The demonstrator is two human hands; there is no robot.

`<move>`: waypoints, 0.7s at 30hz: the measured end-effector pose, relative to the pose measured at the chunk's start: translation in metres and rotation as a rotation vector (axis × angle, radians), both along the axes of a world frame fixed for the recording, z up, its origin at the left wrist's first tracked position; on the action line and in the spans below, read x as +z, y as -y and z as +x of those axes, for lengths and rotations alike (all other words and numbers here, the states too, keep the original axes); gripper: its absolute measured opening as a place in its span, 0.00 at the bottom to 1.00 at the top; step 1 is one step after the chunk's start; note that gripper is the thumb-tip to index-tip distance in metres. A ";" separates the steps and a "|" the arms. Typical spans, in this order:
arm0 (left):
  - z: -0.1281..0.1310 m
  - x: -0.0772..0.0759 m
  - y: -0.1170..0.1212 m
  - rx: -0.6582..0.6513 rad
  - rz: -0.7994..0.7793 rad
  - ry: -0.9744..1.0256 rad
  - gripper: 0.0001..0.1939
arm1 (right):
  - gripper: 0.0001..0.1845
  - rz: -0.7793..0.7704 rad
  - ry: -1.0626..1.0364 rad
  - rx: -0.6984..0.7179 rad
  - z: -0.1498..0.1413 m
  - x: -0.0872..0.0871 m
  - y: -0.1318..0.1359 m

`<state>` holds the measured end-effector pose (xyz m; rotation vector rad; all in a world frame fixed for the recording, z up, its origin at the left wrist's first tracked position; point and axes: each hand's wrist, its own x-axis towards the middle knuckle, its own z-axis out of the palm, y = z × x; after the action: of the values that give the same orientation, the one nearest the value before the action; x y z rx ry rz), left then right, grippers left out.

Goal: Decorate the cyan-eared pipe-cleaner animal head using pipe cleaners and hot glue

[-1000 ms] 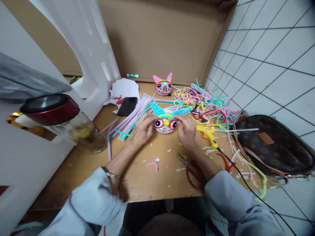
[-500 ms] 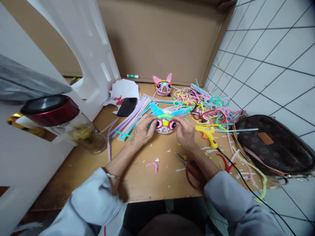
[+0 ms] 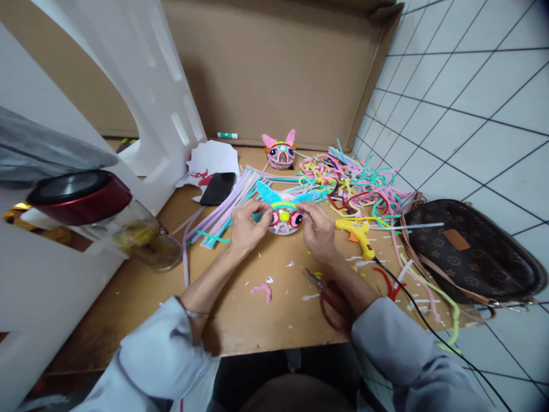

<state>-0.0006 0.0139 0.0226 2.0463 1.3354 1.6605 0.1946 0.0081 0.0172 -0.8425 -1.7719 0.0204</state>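
Both hands grip 1 pipe-cleaner mask point(image 3: 283, 217) on the worktop point(image 3: 240, 309): left hand point(image 3: 246, 228) pinches its left edge, right hand point(image 3: 318, 229) its right edge. Yellow glue gun point(image 3: 359, 236) lies just beside the right hand.

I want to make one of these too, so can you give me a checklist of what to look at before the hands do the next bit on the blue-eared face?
1. Both hands on the piece: left hand and right hand grip the blue-eared face from either side. Ok.
2. Face resting on the table, not lifted: cannot tell.
3. Glue gun lying clear of the fingers, just beside the right hand. Ok.
4. Glue gun hot or dripping: cannot tell.
5. Scissors close by, partly under the right forearm. Not ok, the arm could catch them.
6. Finished pink-eared face in sight as a model, at the back. Ok.
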 end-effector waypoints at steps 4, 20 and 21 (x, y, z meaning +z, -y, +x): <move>0.000 0.001 -0.002 -0.004 -0.033 0.000 0.07 | 0.20 0.002 0.026 -0.011 0.000 -0.001 0.000; 0.000 0.003 -0.001 -0.024 0.000 -0.027 0.08 | 0.23 0.054 0.046 0.001 -0.001 -0.004 -0.001; 0.000 0.003 -0.001 -0.026 0.002 -0.030 0.08 | 0.23 0.065 0.050 0.001 -0.002 -0.004 -0.001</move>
<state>-0.0007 0.0148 0.0257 2.0891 1.3111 1.6271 0.1930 0.0092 0.0131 -0.8018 -1.8098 -0.0576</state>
